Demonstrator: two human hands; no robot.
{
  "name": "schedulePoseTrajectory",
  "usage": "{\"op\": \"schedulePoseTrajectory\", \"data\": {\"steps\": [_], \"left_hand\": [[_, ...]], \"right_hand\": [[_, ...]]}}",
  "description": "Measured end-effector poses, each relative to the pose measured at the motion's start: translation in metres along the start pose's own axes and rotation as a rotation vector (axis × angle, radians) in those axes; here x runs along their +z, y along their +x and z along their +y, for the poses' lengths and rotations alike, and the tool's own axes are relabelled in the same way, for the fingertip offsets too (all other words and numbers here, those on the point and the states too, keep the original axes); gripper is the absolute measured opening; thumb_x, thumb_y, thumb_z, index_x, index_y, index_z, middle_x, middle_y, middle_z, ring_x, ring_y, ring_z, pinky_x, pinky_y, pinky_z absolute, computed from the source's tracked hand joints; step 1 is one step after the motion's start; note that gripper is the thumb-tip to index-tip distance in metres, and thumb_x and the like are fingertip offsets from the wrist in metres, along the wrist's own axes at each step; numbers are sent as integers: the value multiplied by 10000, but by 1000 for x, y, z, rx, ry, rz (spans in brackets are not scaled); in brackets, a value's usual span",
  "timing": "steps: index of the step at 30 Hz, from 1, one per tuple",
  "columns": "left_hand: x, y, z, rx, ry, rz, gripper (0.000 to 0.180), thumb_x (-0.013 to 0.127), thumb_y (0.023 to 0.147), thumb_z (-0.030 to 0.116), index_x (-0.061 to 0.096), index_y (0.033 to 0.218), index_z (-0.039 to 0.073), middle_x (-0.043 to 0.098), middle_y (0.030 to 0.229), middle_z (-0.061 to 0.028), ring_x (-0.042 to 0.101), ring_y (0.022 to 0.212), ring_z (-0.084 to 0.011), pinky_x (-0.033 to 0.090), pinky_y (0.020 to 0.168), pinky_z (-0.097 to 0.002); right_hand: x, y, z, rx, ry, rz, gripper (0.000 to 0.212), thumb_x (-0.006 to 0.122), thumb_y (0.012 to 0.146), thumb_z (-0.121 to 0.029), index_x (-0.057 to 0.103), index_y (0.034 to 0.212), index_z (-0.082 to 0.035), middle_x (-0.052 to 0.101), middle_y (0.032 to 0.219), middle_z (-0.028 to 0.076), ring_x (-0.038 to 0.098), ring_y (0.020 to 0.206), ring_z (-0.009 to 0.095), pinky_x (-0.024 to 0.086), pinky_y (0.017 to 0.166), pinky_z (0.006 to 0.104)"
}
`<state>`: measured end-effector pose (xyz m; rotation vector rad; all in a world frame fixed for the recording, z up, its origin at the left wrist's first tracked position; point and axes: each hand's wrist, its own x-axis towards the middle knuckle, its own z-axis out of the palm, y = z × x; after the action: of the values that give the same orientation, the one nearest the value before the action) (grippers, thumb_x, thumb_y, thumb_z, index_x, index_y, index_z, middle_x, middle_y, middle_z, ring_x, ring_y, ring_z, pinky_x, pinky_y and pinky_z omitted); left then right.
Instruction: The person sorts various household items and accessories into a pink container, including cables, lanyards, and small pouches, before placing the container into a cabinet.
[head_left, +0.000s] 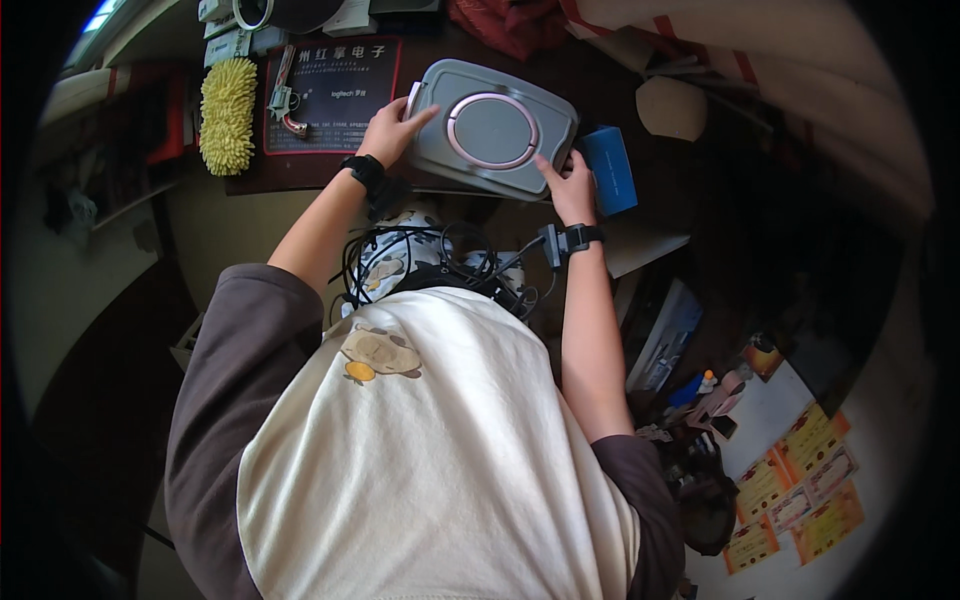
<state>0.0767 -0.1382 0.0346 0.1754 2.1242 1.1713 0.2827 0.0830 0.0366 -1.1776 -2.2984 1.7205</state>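
Grey plastic fills the middle of my view: a flat rounded grey device [492, 130] with a pale ring on its face rests on the dark desk [300, 170], tilted toward me. My left hand [392, 130] grips its left edge, fingers spread over the top. My right hand [570, 188] clasps its lower right corner, just beside a blue box [610, 168]. Well left lie a yellow duster [228, 115] and a dark mat [335, 92].

A blue box [610, 168] right of the dark mat [335, 90] — yellow-orange labels [795, 495] lower right.
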Motion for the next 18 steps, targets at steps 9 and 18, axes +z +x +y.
{"op": "schedulePoseTrajectory", "data": {"steps": [9,18], "left_hand": [[9,-19,25,84,312,64,558,758,676,392,579,980,-40,630,912,-202,622,850,-302,475,767,-374],[12,-2,-4,108,187,36,595,778,671,376,565,1027,-51,633,924,-180,624,853,-266,483,777,-341]], "right_hand": [[7,-7,-17,-7,-134,99,609,783,655,-309,529,1115,-1,613,1025,210,570,975,376,457,819,411],[10,-5,-5,-26,-186,168,656,790,660,-336,513,1121,40,631,1007,208,604,950,341,471,818,390]]}}
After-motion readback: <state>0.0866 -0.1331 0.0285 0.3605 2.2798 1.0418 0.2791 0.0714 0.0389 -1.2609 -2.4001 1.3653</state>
